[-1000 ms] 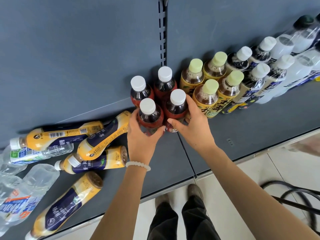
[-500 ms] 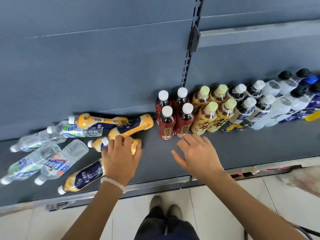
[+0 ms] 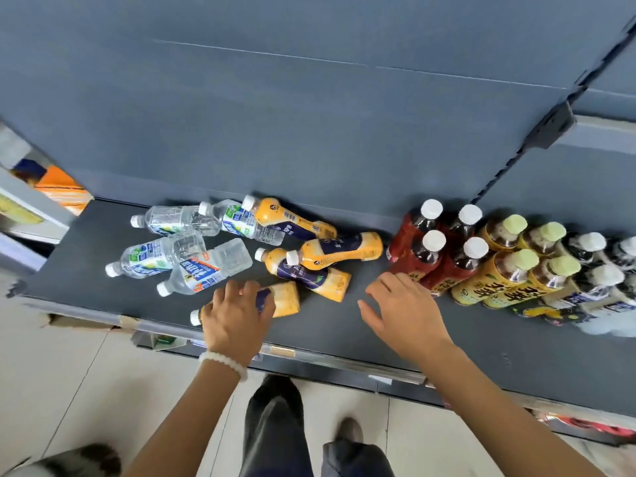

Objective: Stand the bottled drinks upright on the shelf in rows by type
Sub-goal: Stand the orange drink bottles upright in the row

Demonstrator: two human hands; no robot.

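Yellow bottle (image 3: 280, 299) half-hidden under left hand (image 3: 234, 318)

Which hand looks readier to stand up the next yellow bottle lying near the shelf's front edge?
Left. The left hand already curls over the nearest lying yellow bottle, while the right hand hangs open, holding nothing.

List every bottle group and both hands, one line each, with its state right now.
Red-label tea bottles: four, upright, capped, two rows.
Yellow-label tea bottles: four, upright, green caps.
Dark-label bottles: upright, white caps, blurred.
Orange juice bottles: lying down, piled.
Water bottles: lying down, jumbled.
Left hand: curled over the nearest orange juice bottle.
Right hand: open, empty, over the shelf.
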